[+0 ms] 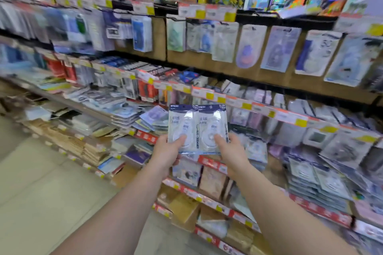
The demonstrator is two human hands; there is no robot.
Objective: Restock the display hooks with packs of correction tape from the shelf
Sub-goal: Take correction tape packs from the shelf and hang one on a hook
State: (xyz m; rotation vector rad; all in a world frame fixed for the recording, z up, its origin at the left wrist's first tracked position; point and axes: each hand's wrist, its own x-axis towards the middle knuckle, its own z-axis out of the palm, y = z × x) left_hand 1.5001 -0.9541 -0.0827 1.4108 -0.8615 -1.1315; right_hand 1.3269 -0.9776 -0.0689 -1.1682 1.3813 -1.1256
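Two packs of correction tape, held side by side in front of shop shelving.

Left hand (169,151) clamped on lower edge of left pack (182,128), thumb across clear front, remaining fingers hidden behind. Right hand (232,151) clamped likewise on lower edge of right pack (212,127), thumb on front. Both packs upright, inner edges touching or slightly overlapping, blue header cards uppermost, white dispenser visible through each clear blister. Held up level with shelf edge (238,101) carrying red-and-yellow price labels. Loose stacks of similar packs (323,180) lying on shelf to right. Above, row of carded packs (279,49) hanging from display hooks (178,19) against brown backboard. Further left, blurred stationery, not identifiable. Pale floor tiles (41,182) at lower left.
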